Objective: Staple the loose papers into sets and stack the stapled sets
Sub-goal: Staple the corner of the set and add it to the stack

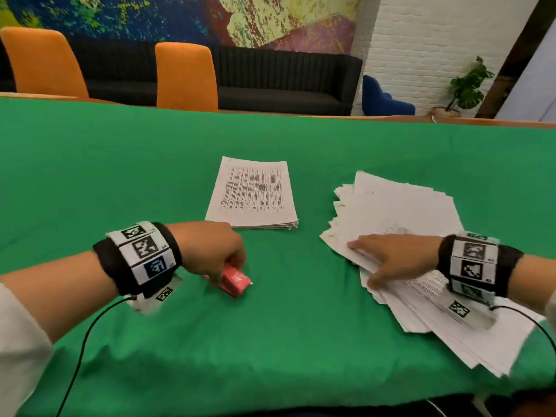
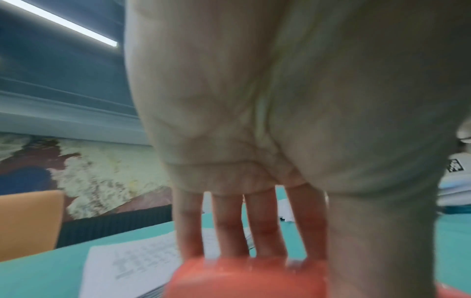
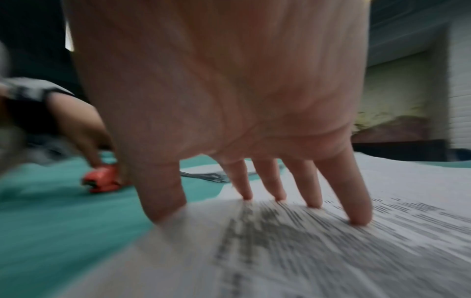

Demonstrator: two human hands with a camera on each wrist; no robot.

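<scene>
Hidden and blurred parts

The left hand point(image 1: 215, 251) covered most of the stapler point(image 1: 236, 281); print on the loose papers point(image 3: 331, 252) was smeared unreadable.

A green cloth point(image 1: 270, 341) covers the counter. Beyond it stand two orange chairs point(image 1: 186, 76), a black sofa point(image 1: 279, 82), a colourful mural point(image 1: 210, 16), a white brick wall point(image 1: 421, 40), a blue armchair point(image 1: 382, 99) and a potted plant point(image 1: 467, 85).
</scene>
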